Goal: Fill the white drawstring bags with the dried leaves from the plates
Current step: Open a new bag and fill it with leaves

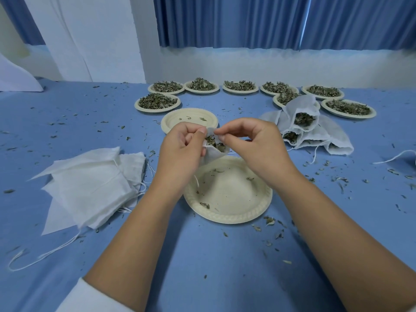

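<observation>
A white drawstring bag (212, 154) with dried leaves (213, 143) inside is held above a nearly bare paper plate (227, 194). My left hand (180, 147) pinches the bag's left rim and my right hand (254, 145) pinches its right rim, holding the mouth apart. A stack of flat unfilled bags (90, 183) lies to the left. Filled bags (308, 129) are piled at the right. Several plates heaped with leaves (157, 102) line the back of the table.
Another almost bare plate (189, 120) sits just behind my hands. Leaf crumbs are scattered over the blue tablecloth (202, 255). Loose strings (45, 255) trail at the lower left and one more at the right edge (394, 157). Blue curtains hang behind.
</observation>
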{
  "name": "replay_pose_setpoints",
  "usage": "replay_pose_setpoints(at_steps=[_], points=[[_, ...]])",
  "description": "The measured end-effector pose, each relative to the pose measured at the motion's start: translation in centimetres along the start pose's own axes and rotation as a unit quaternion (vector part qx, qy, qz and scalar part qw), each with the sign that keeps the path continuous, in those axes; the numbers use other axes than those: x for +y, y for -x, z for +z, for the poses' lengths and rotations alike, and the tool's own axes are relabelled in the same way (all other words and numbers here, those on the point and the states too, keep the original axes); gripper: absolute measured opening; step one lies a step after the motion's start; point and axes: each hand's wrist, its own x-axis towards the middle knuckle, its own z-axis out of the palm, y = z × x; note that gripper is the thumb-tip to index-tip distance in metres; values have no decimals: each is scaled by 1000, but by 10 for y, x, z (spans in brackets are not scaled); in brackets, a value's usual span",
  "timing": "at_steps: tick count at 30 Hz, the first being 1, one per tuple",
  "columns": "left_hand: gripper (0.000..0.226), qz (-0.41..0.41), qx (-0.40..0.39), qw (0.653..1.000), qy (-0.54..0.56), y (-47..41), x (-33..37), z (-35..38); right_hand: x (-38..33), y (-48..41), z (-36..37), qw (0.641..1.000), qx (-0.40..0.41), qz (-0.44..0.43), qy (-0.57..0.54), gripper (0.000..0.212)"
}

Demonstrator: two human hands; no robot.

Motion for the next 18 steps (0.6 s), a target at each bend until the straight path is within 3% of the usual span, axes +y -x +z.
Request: replay_pose_setpoints(at_steps=[4, 9, 13, 18], points=[[17, -7, 5, 1000, 14, 0, 2, -2, 2, -3, -4, 998, 11, 52, -18, 17], [19, -12, -33, 997, 62, 3, 6, -4, 7, -5, -6, 956, -106, 226, -156, 43], [19, -9, -88, 994, 68, 4, 9, -4, 9, -5, -5, 929, -157, 241, -232, 31], [20, -6, -109, 992, 63, 8, 9, -2, 10, -3, -4, 944, -129, 219, -209, 10]])
